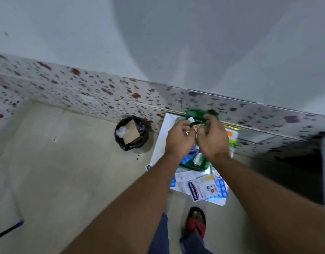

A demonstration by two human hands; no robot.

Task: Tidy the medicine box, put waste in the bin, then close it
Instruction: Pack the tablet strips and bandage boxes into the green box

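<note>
- Both hands met near the centre of the frame, above the green medicine box (193, 165), with fingers curled together around a small crumpled gold-coloured wrapper (194, 129).
- The left hand (179, 137) pinched the wrapper from the left side; the right hand (212, 139) gripped it from the right, and the fingertips of the two hands were nearly touching.
- The box sat on a white sheet (162, 139) laid on the floor just beside the speckled tiled skirting (75, 88); its lid (195, 113) stood open at the far edge, against the skirting.
- Most of the box's contents were hidden by the hands; blue blister strips and a clear packet showed at its near end.
- Below the box, toward the bottom centre, loose blue pill strips (221, 187) and a white plaster packet (202, 189) lay scattered on the sheet.
- A green and white carton (233, 137) lay right of the box, partly behind the right wrist.
- The bin (131, 132), lined with a black bag, stood left of the sheet and held a piece of cardboard and crumpled white plastic.
- A foot in a red sandal (195, 222) showed at the bottom centre.
</note>
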